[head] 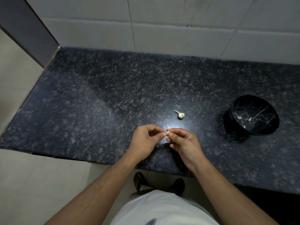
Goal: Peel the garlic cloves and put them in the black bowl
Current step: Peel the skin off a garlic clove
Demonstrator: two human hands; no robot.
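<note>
Both hands meet over the near middle of the dark speckled granite counter point(113, 95), fingertips together around a single small garlic clove point(168, 132). The left hand point(144, 142) pinches the clove's left end between thumb and forefinger, the other fingers curled in loosely below. The right hand point(183, 142) grips the clove from the right, thumb and forefinger closed on it and the remaining fingers bent beneath. The clove is mostly hidden by the fingertips, so how much skin remains on it cannot be told.

At about 1 o'clock from the hands, near but apart from them, a garlic piece with a stalk point(180, 114) lies on the counter, its stalk pointing toward 10 o'clock. A bright glare on the stone sits between it and the hands.

At about 3 o'clock, well apart from the hands, stands the black bowl point(259, 127) with pale veining, seeming tilted so its opening faces the camera. Several small pale garlic bits point(239, 117) lie inside it. Nothing stands between the hands and the bowl.

At 12 o'clock a white tiled wall point(162, 30) backs the counter. At 6 o'clock, below the counter's edge, a pale garment point(162, 208) and two feet in sandals point(139, 181) show on the light floor point(24, 184).
</note>
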